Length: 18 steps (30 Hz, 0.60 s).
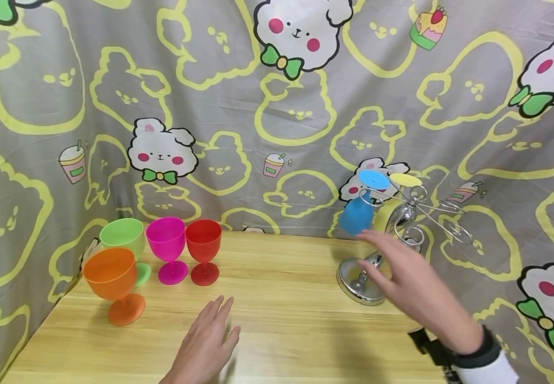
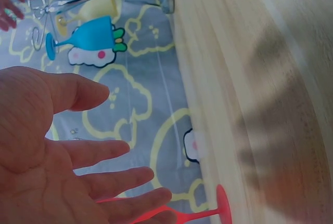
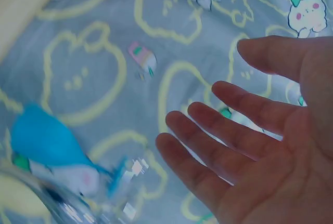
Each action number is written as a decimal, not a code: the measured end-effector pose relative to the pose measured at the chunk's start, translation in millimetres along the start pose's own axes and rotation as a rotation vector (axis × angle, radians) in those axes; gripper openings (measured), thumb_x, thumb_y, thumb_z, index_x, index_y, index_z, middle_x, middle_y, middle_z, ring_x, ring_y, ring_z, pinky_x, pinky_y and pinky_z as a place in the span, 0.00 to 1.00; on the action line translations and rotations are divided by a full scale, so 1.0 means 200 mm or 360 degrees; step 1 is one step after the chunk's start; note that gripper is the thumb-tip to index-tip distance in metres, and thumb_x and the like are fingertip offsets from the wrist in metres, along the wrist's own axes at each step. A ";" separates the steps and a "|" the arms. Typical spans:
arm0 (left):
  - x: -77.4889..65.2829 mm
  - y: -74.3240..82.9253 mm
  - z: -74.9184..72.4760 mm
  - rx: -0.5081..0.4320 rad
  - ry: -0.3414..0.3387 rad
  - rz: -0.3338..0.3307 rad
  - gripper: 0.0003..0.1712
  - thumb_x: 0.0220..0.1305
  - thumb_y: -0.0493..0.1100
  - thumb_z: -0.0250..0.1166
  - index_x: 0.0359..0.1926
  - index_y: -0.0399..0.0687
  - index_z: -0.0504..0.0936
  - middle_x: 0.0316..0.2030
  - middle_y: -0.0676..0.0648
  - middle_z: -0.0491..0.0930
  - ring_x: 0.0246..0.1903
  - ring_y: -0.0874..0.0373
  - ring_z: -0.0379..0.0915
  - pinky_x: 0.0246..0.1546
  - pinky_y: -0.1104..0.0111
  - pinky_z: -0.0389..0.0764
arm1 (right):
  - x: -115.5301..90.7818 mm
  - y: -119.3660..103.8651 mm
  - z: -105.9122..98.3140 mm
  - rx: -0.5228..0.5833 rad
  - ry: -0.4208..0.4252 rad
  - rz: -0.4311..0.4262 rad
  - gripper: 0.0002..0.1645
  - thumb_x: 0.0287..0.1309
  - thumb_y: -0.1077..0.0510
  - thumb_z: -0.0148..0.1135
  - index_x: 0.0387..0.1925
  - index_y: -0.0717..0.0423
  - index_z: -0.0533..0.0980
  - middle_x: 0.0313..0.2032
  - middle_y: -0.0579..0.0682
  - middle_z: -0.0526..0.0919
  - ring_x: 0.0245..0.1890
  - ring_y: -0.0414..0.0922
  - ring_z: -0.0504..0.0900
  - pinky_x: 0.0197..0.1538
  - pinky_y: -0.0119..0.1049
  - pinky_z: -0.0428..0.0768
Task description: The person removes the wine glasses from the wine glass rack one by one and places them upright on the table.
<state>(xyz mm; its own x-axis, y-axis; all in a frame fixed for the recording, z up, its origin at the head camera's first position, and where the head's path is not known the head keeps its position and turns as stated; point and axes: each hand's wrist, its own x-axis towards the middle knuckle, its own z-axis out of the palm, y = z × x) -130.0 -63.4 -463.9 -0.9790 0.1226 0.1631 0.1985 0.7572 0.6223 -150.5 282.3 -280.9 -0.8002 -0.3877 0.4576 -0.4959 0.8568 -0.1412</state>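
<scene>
My right hand (image 1: 408, 280), fingers stretched out, hovers in front of the chrome glass rack (image 1: 360, 285) and holds nothing. From the rack's wire loops a blue goblet (image 1: 357, 213) and a yellow goblet (image 1: 387, 213) hang upside down; the yellow one is partly hidden. In the right wrist view the blue goblet (image 3: 47, 135) lies beyond the fingertips. My left hand (image 1: 207, 341) is over the table's front with straight, empty fingers. Nearest to it are upright goblets: red (image 1: 203, 242), magenta (image 1: 166, 240), orange (image 1: 111, 274) and green (image 1: 125, 234).
A wooden table (image 1: 277, 304) carries everything. Behind and at both sides hangs a grey curtain (image 1: 238, 117) with cartoon prints. Further wire loops (image 1: 459, 233) of the rack stick out to the right. A black band (image 1: 483, 346) circles the right wrist.
</scene>
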 end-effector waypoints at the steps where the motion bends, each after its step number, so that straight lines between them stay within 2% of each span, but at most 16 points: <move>1: 0.00 0.00 0.00 -0.0007 -0.0004 -0.0005 0.35 0.72 0.46 0.70 0.76 0.40 0.74 0.76 0.32 0.71 0.75 0.28 0.66 0.73 0.33 0.71 | 0.02 0.02 -0.04 -0.0035 0.0031 -0.0019 0.30 0.67 0.59 0.74 0.68 0.58 0.77 0.66 0.62 0.83 0.66 0.64 0.81 0.65 0.68 0.80; 5: 0.00 -0.01 0.00 -0.0040 -0.0033 -0.0035 0.35 0.73 0.47 0.70 0.76 0.41 0.74 0.76 0.32 0.70 0.76 0.28 0.65 0.74 0.33 0.70 | 0.11 0.12 -0.20 -0.0117 0.0071 0.0022 0.29 0.69 0.60 0.72 0.69 0.60 0.77 0.64 0.65 0.83 0.57 0.65 0.86 0.56 0.69 0.84; 8: 0.00 -0.01 0.01 -0.0063 -0.0062 -0.0052 0.35 0.73 0.47 0.69 0.76 0.41 0.74 0.77 0.33 0.70 0.77 0.29 0.64 0.75 0.33 0.68 | 0.18 0.22 -0.31 -0.0171 0.0027 0.0157 0.29 0.74 0.58 0.68 0.71 0.61 0.75 0.63 0.69 0.83 0.52 0.70 0.87 0.51 0.72 0.84; 12: 0.00 -0.02 0.01 -0.0077 -0.0078 -0.0070 0.35 0.74 0.47 0.69 0.76 0.41 0.74 0.77 0.33 0.70 0.77 0.30 0.63 0.76 0.34 0.68 | 0.30 0.35 -0.41 -0.0226 -0.0066 0.0319 0.29 0.79 0.55 0.63 0.73 0.62 0.72 0.65 0.73 0.80 0.53 0.74 0.85 0.51 0.74 0.82; 18: -0.01 -0.04 0.01 -0.0073 -0.0055 -0.0081 0.34 0.73 0.47 0.70 0.75 0.41 0.75 0.76 0.33 0.71 0.76 0.29 0.65 0.75 0.34 0.69 | 0.46 0.56 -0.51 -0.0292 -0.0268 0.0451 0.31 0.83 0.52 0.54 0.75 0.68 0.67 0.66 0.80 0.74 0.59 0.78 0.79 0.55 0.76 0.78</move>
<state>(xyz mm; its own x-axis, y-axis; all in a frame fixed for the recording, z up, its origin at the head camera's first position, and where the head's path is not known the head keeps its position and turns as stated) -130.1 -68.0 -471.5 -0.9887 0.1077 0.1044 0.1499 0.7329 0.6636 -244.2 377.8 -164.7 -0.9488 -0.1635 0.2702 -0.1900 0.9789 -0.0749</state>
